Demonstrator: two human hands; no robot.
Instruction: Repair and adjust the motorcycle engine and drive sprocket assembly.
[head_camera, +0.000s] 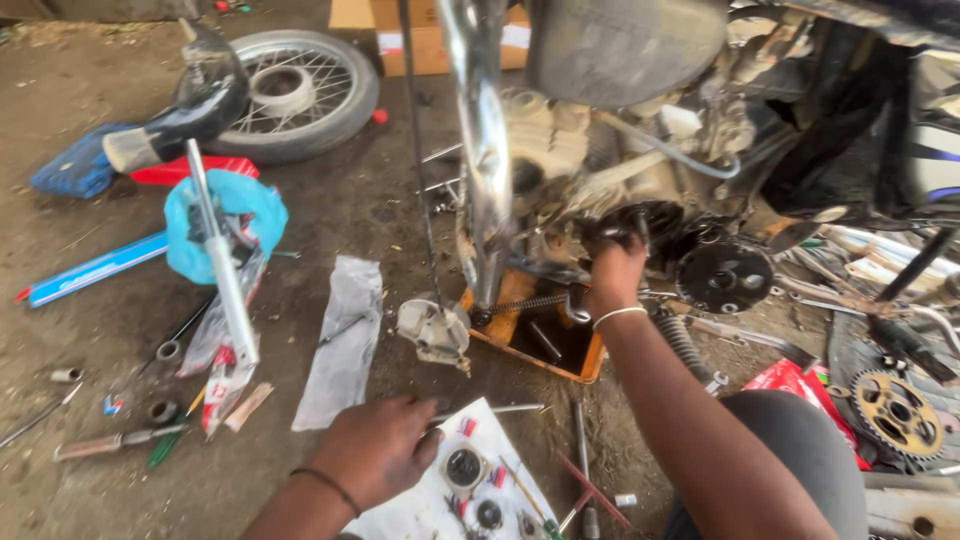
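On the dirt floor beside a stripped motorcycle engine (600, 160): right hand (615, 272) reaches up, fingers curled around a dark round part at the engine's side, directly over the orange drain tray (590, 362), which sits there for drips. Left hand (375, 448) rests flat, loosely spread, empty, at the edge of a white sheet (405, 520) keeping small parts (465, 467) together.
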